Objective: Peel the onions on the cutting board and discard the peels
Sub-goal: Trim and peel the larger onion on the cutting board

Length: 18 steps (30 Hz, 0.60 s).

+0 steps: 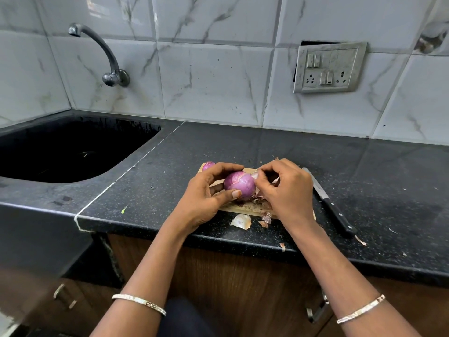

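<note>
our left hand [206, 190] cups the purple onion [239, 184] above the cutting board [243, 207], fingers curled over its top, thumb pressed beneath. our right hand [286, 190] pinches a bit of peel [255, 175] at the onion's right side, fingers bunched together.

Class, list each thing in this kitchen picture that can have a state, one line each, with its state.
cutting board: flat on counter, littered with peels
peels: loose on board and counter, undiscarded
held onion: mostly peeled, held over the board
left hand: grips the held onion
right hand: pinches skin at the onion's end
second onion: resting on the board's far left corner
knife: lying on counter, untouched
tap: no water seen running
</note>
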{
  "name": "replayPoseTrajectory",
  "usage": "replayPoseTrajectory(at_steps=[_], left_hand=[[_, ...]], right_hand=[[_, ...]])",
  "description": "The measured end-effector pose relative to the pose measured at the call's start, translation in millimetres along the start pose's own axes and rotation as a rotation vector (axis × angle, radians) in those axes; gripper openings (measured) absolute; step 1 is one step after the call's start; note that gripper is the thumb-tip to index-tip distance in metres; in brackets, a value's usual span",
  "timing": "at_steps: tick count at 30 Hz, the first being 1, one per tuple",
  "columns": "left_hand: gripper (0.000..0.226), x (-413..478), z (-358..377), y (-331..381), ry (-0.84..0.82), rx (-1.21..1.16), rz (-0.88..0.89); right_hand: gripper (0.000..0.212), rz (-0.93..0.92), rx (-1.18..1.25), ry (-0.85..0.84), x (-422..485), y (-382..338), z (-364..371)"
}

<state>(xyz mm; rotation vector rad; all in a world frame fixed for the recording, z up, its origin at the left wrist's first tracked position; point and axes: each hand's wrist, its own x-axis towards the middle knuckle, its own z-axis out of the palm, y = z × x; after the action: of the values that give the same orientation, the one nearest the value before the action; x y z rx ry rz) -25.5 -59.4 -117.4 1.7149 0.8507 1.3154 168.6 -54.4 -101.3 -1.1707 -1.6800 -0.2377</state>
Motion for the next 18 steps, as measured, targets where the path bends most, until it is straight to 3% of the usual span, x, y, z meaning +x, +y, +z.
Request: replayPoseTrajectory(at_steps=[9,12,18], left_hand=[[0.044,0,0,0,-0.002,-0.022,-0.005],[0.044,1,0,0,0.018,-0.012,-0.004],[0.043,0,4,3,0.044,0.077,0.038]], right_hand=[[0.012,0.192,-0.118,-0.036,1,7,-2],[0.034,0.078,-0.032,-0.085,1,1,-3],[0.022,-0.2,0.177,-0.087,0,-6,-4]])
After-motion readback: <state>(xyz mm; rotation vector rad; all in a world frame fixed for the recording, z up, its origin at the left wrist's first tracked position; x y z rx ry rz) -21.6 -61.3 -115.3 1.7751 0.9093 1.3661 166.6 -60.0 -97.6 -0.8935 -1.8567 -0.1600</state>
